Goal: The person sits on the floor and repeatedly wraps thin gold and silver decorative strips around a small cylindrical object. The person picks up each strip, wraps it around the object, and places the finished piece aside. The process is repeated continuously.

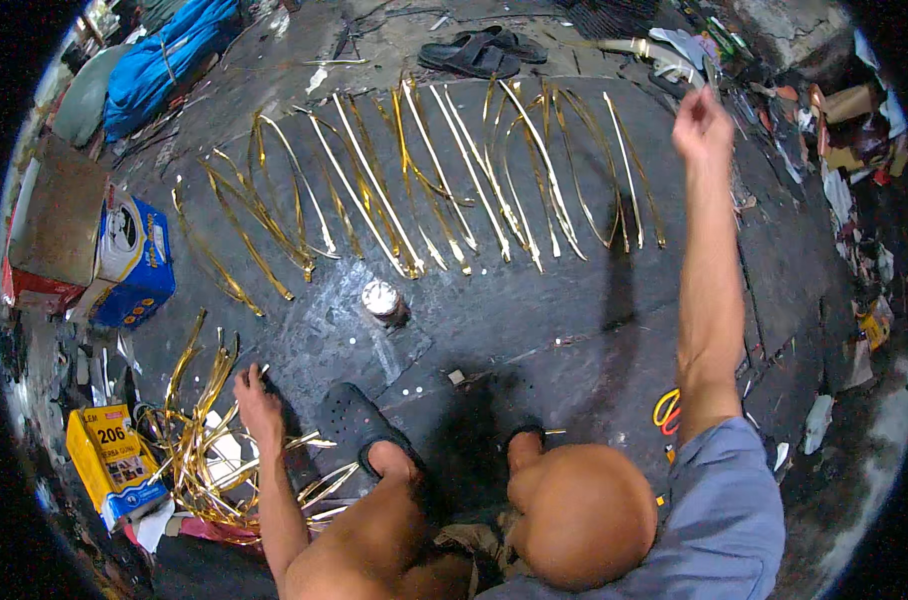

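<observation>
On the left, my left hand [260,405] is low beside a tangled pile of shiny gold strips [209,440]. Its fingers are closed, with a small pale tip showing at them; what it belongs to is unclear. My right arm reaches far forward, and my right hand [703,125] is raised at the upper right with its fingers pinched. Whatever they may hold blends into the clutter behind. Many narrow gold and white strips [429,180] lie side by side in a row across the dark floor sheet [514,330]. In front of them stands a small round tin [382,298] with a whitish top.
A yellow box [112,455] is beside the pile, and a blue-and-white box [139,260] stands farther left. Black sandals [482,52] lie beyond the row. Scraps [844,190] litter the right edge. My shod left foot [364,425] is near the tin.
</observation>
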Demonstrator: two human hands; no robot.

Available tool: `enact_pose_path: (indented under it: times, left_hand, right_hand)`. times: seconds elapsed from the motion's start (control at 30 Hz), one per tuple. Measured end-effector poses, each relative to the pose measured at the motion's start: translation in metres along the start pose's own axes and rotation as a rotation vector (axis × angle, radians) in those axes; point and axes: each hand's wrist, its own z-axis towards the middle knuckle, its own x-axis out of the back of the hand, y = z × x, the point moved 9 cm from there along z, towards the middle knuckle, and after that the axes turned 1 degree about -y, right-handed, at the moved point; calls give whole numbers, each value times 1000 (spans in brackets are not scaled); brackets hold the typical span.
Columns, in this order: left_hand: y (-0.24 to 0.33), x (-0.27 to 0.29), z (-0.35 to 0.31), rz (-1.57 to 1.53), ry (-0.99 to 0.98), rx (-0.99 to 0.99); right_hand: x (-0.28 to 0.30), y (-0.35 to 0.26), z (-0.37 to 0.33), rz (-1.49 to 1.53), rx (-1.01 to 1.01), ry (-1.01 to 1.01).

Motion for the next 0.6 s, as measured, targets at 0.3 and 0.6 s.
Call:
enact_pose_path:
  times: [0.3,0.6]
  left_hand:
    - [-29,-19,28,-288,-145,-253]
    - [23,38,30,-204,252,-462]
  right_hand:
    - [358,73,-124,-55,-57,886]
    - [74,317,-371,-1434,-516,-838]
